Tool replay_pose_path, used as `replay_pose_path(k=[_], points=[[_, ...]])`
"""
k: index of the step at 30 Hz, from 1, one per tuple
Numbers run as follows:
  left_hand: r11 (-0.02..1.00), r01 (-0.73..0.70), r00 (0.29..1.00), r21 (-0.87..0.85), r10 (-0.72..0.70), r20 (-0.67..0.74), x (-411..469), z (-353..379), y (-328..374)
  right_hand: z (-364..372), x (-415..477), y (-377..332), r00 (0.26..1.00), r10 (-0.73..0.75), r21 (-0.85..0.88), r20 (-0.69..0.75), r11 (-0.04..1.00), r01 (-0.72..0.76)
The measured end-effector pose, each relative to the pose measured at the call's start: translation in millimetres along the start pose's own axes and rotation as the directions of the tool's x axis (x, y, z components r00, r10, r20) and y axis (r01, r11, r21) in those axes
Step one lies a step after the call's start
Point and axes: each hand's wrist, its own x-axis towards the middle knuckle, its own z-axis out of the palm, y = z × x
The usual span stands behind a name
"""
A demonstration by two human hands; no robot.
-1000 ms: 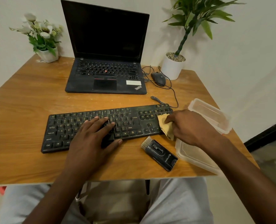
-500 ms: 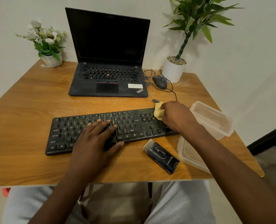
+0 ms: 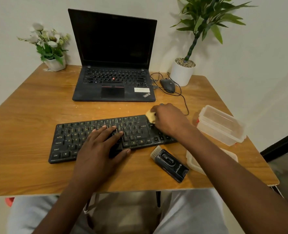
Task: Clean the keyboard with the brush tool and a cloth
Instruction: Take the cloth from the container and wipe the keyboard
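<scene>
Wood-grain table (image 3: 30,107) fills the view, dusty in patches. Laptop (image 3: 113,65) stands open at the far centre, screen dark. Potted green plant (image 3: 183,71) far right against the wall; white flowers in a small pot (image 3: 53,48) far left. Black keyboard (image 3: 75,139) lies across the middle, near side of the laptop, keys grimy. Clear plastic container (image 3: 222,125) sits at the right edge, its lid (image 3: 193,163) on the table on its near side, partly hidden by the right forearm. Left hand (image 3: 99,149) rests flat on the keyboard's middle, fingers spread apart, thumb at the near edge, covering several keys. Right hand (image 3: 170,120) is over the keyboard's far right corner, fingers closed on a yellow cloth (image 3: 150,116) pressed to the keys; the hand hides most of the number pad. Brush tool (image 3: 169,163), black with pale bristles, lies untouched on the table just near of the keyboard's right end. Black mouse (image 3: 167,85) right of the laptop, cable trailing toward the keyboard.
</scene>
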Motion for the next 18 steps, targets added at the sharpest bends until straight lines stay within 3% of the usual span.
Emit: replay_pose_path(k=[6,13,18], points=[[1.000,-0.009,1.000,0.012,0.009,-0.025,-1,0,2,3,9,-35,0.988,-0.143,0.155,0.064,0.979,0.132],[0.999,-0.030,0.998,0.035,0.032,-0.048,-2,1,0,-28,-3,3,0.997,-0.045,0.541,0.061,0.841,0.005],[0.995,-0.102,0.991,0.014,0.103,-0.082,-3,3,1,-35,-25,26,0.974,-0.007,0.764,0.225,0.622,-0.172]])
